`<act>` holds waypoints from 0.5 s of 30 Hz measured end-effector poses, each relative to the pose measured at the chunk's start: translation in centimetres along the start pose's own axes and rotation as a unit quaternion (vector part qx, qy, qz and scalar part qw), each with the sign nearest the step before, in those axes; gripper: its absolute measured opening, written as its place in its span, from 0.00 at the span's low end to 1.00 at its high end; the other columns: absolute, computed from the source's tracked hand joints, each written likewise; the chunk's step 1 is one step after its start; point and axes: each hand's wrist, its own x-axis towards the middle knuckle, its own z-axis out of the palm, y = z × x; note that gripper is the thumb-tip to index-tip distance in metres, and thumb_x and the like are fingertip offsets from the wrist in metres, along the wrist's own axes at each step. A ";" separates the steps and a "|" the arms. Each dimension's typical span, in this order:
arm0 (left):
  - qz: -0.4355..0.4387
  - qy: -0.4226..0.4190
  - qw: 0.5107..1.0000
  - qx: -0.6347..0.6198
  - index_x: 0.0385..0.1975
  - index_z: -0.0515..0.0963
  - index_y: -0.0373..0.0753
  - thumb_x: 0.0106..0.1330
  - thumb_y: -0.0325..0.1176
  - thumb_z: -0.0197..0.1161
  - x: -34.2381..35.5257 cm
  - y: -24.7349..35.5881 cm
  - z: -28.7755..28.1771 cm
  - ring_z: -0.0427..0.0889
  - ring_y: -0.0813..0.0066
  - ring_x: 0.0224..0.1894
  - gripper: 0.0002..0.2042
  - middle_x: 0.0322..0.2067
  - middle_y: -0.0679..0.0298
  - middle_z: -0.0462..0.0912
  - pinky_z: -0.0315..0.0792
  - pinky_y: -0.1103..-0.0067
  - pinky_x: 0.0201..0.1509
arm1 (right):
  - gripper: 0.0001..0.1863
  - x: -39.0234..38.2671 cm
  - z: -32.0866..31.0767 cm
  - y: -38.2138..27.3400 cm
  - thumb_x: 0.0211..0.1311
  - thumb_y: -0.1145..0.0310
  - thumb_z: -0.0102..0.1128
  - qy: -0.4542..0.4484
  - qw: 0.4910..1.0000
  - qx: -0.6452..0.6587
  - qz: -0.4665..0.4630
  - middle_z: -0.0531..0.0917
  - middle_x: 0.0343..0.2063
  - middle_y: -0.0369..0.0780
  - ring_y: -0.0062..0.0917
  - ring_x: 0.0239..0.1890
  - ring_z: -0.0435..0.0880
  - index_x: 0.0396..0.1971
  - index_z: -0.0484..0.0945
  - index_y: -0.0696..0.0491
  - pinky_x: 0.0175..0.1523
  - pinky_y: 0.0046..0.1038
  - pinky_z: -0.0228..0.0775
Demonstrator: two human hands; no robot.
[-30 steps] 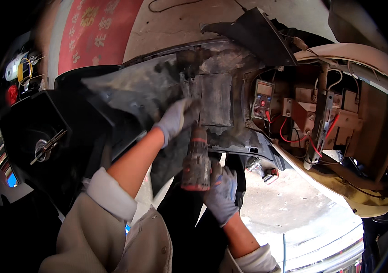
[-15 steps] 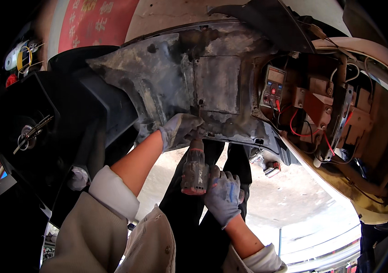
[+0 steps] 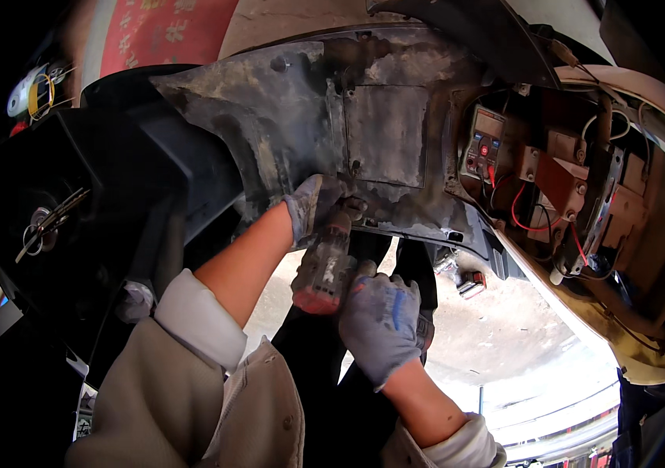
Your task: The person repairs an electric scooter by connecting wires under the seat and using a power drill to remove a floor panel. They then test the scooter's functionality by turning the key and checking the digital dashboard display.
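Note:
My right hand (image 3: 383, 324), in a grey work glove with a blue mark, is wrapped round the handle of a worn red-and-grey cordless drill (image 3: 323, 273). The drill's nose points up and to the right, at the lower part of a scuffed dark panel (image 3: 285, 117). Beside that nose is my left hand (image 3: 315, 204), gloved too, its fingers curled in close against the panel. What those fingers pinch is hidden. A rectangular cover (image 3: 387, 136) sits in the panel just above the drill's nose.
To the right, an open cavity holds a multimeter (image 3: 484, 140), red and black wires, and a rusty bracket (image 3: 551, 183). A bunch of keys (image 3: 51, 222) hangs at the left on dark plastic. A battery-like block (image 3: 471, 285) lies on the floor beyond my legs.
The drill has tilted, its rear end swinging left and up, and my right hand has risen with it. My left hand stays by the drill's nose. The view has shifted slightly.

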 end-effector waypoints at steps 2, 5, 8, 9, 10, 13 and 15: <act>0.003 0.025 0.999 0.045 0.38 0.74 0.32 0.66 0.29 0.53 0.1 0.2 0.0 0.78 0.71 0.28 0.08 0.30 0.56 0.80 0.73 0.76 0.30 | 0.10 -0.3 0.9 0.5 0.52 0.69 0.54 -0.023 1.000 -0.019 -0.006 0.81 0.25 0.43 0.35 0.32 0.80 0.33 0.73 0.57 0.41 0.36 0.65; 0.003 0.020 0.992 0.129 0.37 0.75 0.31 0.65 0.29 0.53 1.8 -0.7 -1.2 0.80 0.68 0.28 0.08 0.29 0.54 0.81 0.75 0.74 0.31 | 0.12 -1.5 5.1 1.8 0.51 0.68 0.54 -0.007 1.000 -0.027 -0.005 0.79 0.26 0.42 0.34 0.34 0.78 0.35 0.73 0.57 0.42 0.35 0.64; 0.020 -0.013 0.990 0.139 0.38 0.76 0.31 0.67 0.32 0.55 1.1 -1.3 -1.1 0.83 0.64 0.30 0.09 0.30 0.55 0.82 0.77 0.71 0.34 | 0.13 -2.1 10.4 4.5 0.54 0.68 0.52 0.057 0.998 -0.007 -0.007 0.77 0.26 0.40 0.34 0.35 0.77 0.38 0.72 0.56 0.43 0.37 0.64; 0.043 -0.021 0.984 0.169 0.38 0.76 0.32 0.67 0.33 0.56 1.3 -1.7 -1.5 0.84 0.64 0.31 0.10 0.30 0.55 0.82 0.77 0.71 0.35 | 0.16 -2.3 11.3 5.3 0.54 0.67 0.54 0.042 0.999 0.023 -0.003 0.79 0.31 0.44 0.37 0.40 0.77 0.42 0.71 0.58 0.48 0.40 0.63; 0.036 -0.015 0.982 0.182 0.38 0.76 0.33 0.68 0.35 0.58 1.0 -1.6 -1.3 0.84 0.65 0.32 0.10 0.31 0.56 0.83 0.78 0.70 0.36 | 0.17 -2.2 12.1 6.0 0.54 0.67 0.54 0.053 0.998 0.023 -0.003 0.79 0.31 0.45 0.37 0.40 0.77 0.44 0.70 0.58 0.49 0.41 0.64; 0.068 -0.011 0.988 0.135 0.38 0.76 0.34 0.68 0.35 0.59 0.7 -2.6 -1.6 0.84 0.66 0.31 0.10 0.31 0.57 0.83 0.78 0.69 0.36 | 0.21 -2.2 13.8 6.7 0.54 0.66 0.55 0.072 0.997 0.025 -0.015 0.79 0.32 0.45 0.37 0.42 0.76 0.47 0.70 0.59 0.50 0.42 0.64; 0.087 -0.071 0.991 0.072 0.40 0.76 0.36 0.68 0.36 0.59 1.1 -3.0 -2.9 0.82 0.68 0.31 0.10 0.31 0.59 0.81 0.77 0.70 0.36 | 0.23 -2.1 14.4 6.6 0.54 0.66 0.55 0.076 0.996 0.047 -0.020 0.79 0.33 0.45 0.37 0.43 0.76 0.50 0.70 0.60 0.51 0.42 0.64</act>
